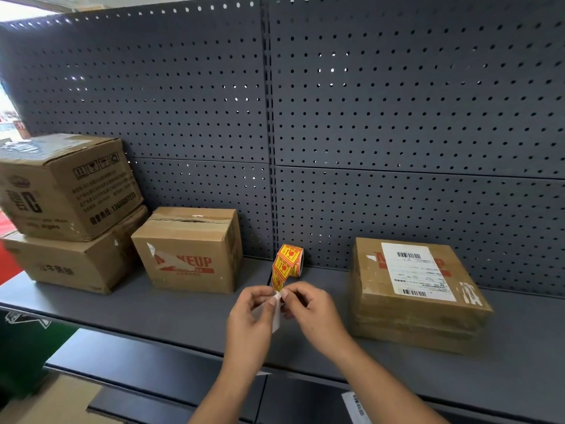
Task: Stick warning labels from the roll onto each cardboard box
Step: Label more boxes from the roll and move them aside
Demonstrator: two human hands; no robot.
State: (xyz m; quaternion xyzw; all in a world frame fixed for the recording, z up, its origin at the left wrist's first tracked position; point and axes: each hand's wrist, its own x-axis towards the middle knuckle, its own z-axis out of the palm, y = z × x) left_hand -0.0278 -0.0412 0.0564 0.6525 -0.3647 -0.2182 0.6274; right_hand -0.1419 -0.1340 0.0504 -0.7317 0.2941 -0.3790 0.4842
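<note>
Both hands pinch the loose end of the warning-label strip

The label roll stands on edge on the grey shelf, between the MOVEUP box and the flat box with a shipping label; its strip trails forward to the left hand and right hand, fingers of both pinching its white backing paper; two stacked cartons sit far left; a pegboard stands behind.

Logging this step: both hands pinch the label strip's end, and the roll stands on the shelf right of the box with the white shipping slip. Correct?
No. In the head view the roll stands left of that box. The left hand and right hand pinch the end of the strip.
</note>
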